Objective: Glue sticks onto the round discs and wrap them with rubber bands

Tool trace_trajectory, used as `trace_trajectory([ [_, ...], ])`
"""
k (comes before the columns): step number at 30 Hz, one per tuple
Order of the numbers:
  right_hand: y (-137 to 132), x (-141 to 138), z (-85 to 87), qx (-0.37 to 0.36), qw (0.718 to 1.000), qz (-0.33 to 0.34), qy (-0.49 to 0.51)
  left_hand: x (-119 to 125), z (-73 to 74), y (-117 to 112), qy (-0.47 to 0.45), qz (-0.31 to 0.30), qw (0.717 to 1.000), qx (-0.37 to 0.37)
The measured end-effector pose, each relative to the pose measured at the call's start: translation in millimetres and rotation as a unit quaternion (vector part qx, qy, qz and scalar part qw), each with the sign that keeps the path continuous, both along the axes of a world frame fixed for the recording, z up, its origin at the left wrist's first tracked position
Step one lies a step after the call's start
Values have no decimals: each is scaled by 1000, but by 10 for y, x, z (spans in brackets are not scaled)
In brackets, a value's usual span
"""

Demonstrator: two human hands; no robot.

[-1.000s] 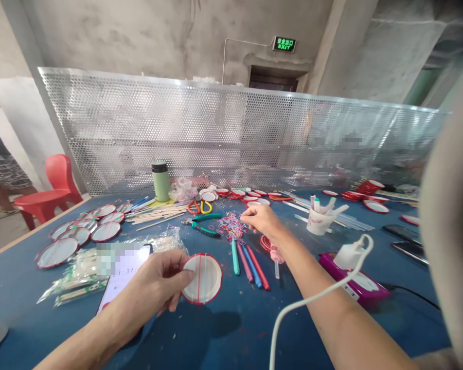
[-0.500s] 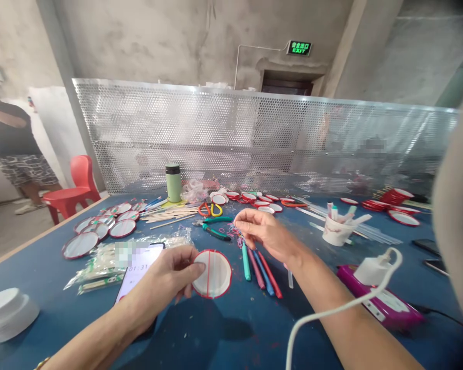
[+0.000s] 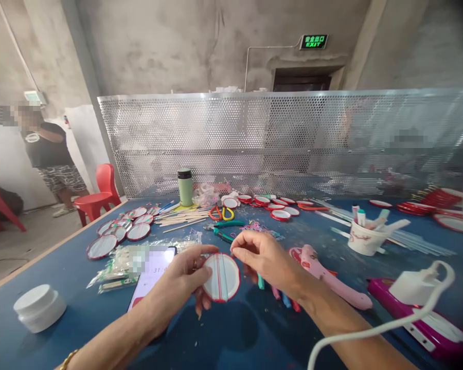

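My left hand (image 3: 189, 272) grips a small round disc (image 3: 228, 277) by its left edge, thumb on the face. The disc has a red rim, a pale translucent face and thin red and light-blue lines across it. My right hand (image 3: 260, 257) is pinched at the disc's upper right rim; whatever sits between the fingertips is too small to make out. Partly hidden under that hand are several coloured sticks (image 3: 286, 300). Behind it lies a tangle of coloured threads (image 3: 260, 226). Green-handled pliers (image 3: 226, 226) rest beyond the disc.
Left are a phone (image 3: 152, 272), packed sticks (image 3: 118, 267), red-rimmed discs (image 3: 102, 246) and a white jar (image 3: 40, 308). Right are a pink long-handled tool (image 3: 337, 285), a cup of pens (image 3: 364, 241) and a purple power strip (image 3: 428, 318). A perforated metal screen (image 3: 216, 133) stands behind; a person (image 3: 52, 149) stands left.
My view has shifted right. My right hand has come down from above the threads to the disc's rim. The disc now shows several lines where one red line stood out. The pink tool has come into view.
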State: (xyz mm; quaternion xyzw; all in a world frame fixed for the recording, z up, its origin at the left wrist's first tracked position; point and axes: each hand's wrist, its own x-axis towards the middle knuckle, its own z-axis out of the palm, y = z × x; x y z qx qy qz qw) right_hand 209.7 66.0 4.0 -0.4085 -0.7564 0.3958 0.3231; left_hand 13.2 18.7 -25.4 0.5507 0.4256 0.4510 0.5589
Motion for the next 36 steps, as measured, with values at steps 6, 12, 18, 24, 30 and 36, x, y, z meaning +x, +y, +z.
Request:
trace_trajectory([
  [6,-136,-171,-40,118,989,-83,36,106,-156,25,3,48,996,77],
  [12,-186,-196,-42,230,968,-102,15,167,-5,-96,-48,-23,998,41],
  [18,-216,-256,-126,283,953,-107,-14,109,69,-118,40,31,998,49],
  [24,-376,-418,-245,299,952,-62,21,111,-8,-41,150,153,957,196],
  [30,-406,-367,-94,122,991,-12,53,47,0,-24,212,166,935,231],
  [36,-289,-261,-84,31,996,-10,83,31,-43,-28,217,106,947,213],
])
